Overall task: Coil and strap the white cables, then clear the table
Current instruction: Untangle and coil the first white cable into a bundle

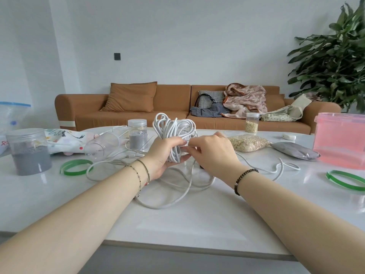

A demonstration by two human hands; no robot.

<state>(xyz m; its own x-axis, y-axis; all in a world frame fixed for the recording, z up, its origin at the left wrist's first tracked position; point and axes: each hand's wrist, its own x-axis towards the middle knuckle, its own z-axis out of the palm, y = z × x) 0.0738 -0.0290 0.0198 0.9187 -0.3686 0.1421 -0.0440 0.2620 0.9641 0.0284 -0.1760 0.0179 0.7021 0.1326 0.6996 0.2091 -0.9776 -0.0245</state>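
Left hand [163,155] grips the cable coil [173,126]; right fingers [192,144] seemingly pinch it.

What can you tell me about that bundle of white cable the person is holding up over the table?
The white cable bundle is a round, smooth, rubbery-looking cord wound into many uneven loops, standing roughly upright above the table. The left hand grips it round its lower middle; the right hand pinches at its side. It is only partly coiled: loose lengths trail from it in slack curves across the tabletop, under and beside both wrists. No strap is visible around it.
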